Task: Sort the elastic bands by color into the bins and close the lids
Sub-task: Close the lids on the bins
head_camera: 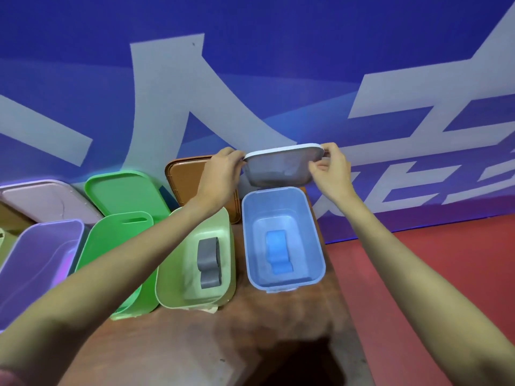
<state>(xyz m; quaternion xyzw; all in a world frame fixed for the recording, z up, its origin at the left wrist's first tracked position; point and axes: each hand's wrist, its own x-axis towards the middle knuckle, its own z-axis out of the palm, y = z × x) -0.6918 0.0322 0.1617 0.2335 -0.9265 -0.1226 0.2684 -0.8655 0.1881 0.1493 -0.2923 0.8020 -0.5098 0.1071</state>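
Blue lid [281, 168] held tilted above blue bin's [316, 240] 12 o'clock rim, left hand [223, 171] & right hand [330, 165] pinching its ends. Blue band [277, 253] lies inside. At 9 o'clock, pale green bin [223, 232] w/ grey band [209, 261]; brown lid [186, 176] behind, partly hidden by left forearm.

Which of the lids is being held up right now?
The pale blue lid, gripped by the left hand and right hand above the blue bin. The others lean against the wall.
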